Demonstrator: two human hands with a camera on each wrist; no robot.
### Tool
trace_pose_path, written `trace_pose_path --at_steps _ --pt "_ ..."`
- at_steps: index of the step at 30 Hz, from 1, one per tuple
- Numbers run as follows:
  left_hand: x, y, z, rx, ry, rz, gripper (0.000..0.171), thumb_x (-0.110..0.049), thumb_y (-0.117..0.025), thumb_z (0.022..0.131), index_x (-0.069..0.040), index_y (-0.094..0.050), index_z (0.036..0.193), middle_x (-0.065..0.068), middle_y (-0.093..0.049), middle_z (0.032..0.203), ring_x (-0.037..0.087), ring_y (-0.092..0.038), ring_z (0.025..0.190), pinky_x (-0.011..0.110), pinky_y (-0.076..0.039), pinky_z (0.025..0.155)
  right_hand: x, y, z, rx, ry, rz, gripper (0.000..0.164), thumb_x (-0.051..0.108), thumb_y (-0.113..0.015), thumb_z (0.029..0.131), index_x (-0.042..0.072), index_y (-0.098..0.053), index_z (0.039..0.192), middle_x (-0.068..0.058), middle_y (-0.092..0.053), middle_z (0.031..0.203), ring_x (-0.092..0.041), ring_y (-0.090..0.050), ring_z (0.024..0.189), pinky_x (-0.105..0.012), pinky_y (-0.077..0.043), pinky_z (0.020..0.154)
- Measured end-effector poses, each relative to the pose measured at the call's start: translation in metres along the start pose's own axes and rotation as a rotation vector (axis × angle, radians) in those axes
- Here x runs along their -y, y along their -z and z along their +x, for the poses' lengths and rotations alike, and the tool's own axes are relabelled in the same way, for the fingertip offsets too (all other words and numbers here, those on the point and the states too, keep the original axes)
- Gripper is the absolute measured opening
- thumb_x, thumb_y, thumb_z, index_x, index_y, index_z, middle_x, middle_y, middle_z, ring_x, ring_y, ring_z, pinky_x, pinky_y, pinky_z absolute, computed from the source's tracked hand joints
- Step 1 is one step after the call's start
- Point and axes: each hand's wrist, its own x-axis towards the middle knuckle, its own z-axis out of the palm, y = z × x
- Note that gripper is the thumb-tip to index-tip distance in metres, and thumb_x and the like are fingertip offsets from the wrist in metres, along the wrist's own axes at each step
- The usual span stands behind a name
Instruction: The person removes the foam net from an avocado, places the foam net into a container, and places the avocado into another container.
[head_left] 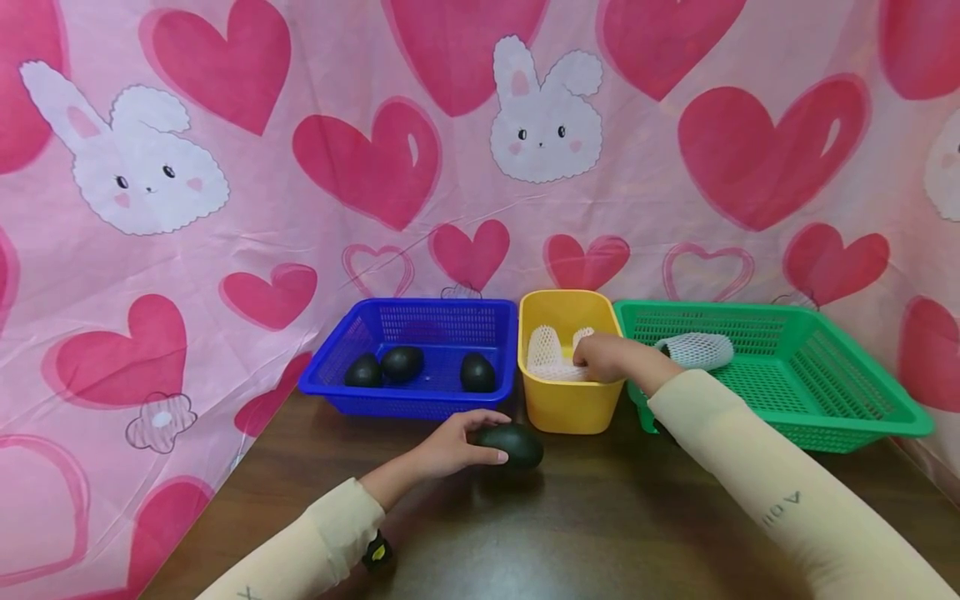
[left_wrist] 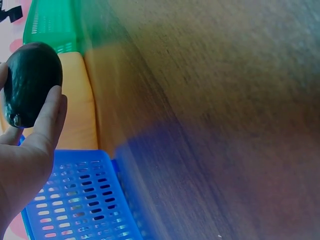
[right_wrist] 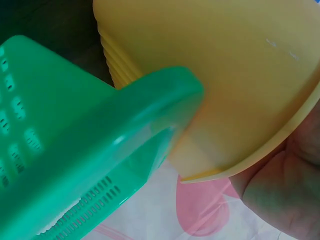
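Observation:
My left hand (head_left: 453, 446) grips a dark avocado (head_left: 517, 446) between thumb and fingers, over the table in front of the baskets. In the left wrist view the avocado (left_wrist: 33, 82) shows its stem end near the fingers. My right hand (head_left: 600, 357) reaches over the rim into the yellow bin (head_left: 570, 408), among white foam net sleeves (head_left: 545, 346). Its fingertips are hidden there, and I cannot tell whether they pinch a sleeve. The right wrist view shows only part of the right hand (right_wrist: 285, 192), behind the bin's rim.
At the left stands a blue basket (head_left: 408, 404) with three dark avocados (head_left: 477, 372) inside. A green basket (head_left: 825, 429) on the right holds a white foam net (head_left: 701, 351) with a dark end showing. The brown table (head_left: 600, 533) reaches back to a heart-patterned cloth (head_left: 450, 192).

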Motion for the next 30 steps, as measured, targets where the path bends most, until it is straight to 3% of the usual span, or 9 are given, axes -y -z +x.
trace_pose_path --at_steps 3,7,12,14,19,30 --pt "0.001 0.000 0.000 0.000 0.007 -0.002 0.046 -0.015 -0.076 0.085 -0.007 -0.060 0.128 0.006 -0.065 0.112 0.018 -0.061 0.096 0.030 -0.052 0.081 0.002 0.002 0.000 0.037 -0.002 0.016 0.014 0.006 -0.062 0.092 0.008 -0.067 0.079 -0.003 -0.042 0.066 -0.020 -0.046 0.068 -0.031 -0.042 0.069" --pt "0.001 0.000 0.000 0.000 0.008 -0.001 0.046 -0.014 -0.076 0.085 -0.007 -0.060 0.128 0.007 -0.065 0.112 0.018 -0.061 0.095 0.030 -0.052 0.081 0.004 0.005 -0.001 0.084 -0.017 0.030 0.014 0.006 -0.062 0.092 0.009 -0.065 0.079 -0.003 -0.041 0.068 -0.019 -0.047 0.070 -0.029 -0.042 0.068" --pt "0.000 0.000 0.000 -0.004 -0.004 0.001 0.046 -0.014 -0.076 0.085 -0.006 -0.060 0.128 0.007 -0.065 0.112 0.018 -0.062 0.095 0.030 -0.052 0.080 0.004 0.010 -0.003 0.140 -0.048 0.067 0.004 0.008 -0.065 0.091 0.010 -0.068 0.091 -0.006 -0.051 0.079 -0.022 -0.050 0.082 -0.032 -0.048 0.076" --pt "-0.001 0.001 -0.001 -0.006 -0.003 -0.002 0.046 -0.014 -0.075 0.086 -0.007 -0.060 0.128 0.007 -0.065 0.112 0.019 -0.062 0.095 0.030 -0.052 0.080 0.004 0.013 -0.003 0.156 -0.051 0.078 0.013 0.005 -0.066 0.089 0.009 -0.070 0.101 -0.007 -0.055 0.087 -0.023 -0.051 0.088 -0.036 -0.049 0.083" --pt "-0.001 0.002 -0.001 -0.008 -0.001 -0.008 0.045 -0.015 -0.075 0.086 -0.007 -0.060 0.128 0.007 -0.065 0.113 0.019 -0.062 0.095 0.030 -0.052 0.081 0.004 0.017 -0.004 0.166 -0.040 0.075 0.033 -0.001 -0.065 0.084 0.006 -0.067 0.117 -0.008 -0.057 0.104 -0.027 -0.049 0.100 -0.044 -0.047 0.093" --pt "-0.002 0.003 -0.002 -0.003 0.003 -0.016 0.046 -0.014 -0.075 0.086 -0.007 -0.059 0.129 0.007 -0.065 0.115 0.020 -0.061 0.096 0.032 -0.052 0.082 0.002 0.025 -0.010 0.156 -0.028 0.181 0.033 0.008 -0.074 0.084 0.001 -0.064 0.115 -0.010 -0.060 0.107 -0.028 -0.053 0.102 -0.038 -0.053 0.084"
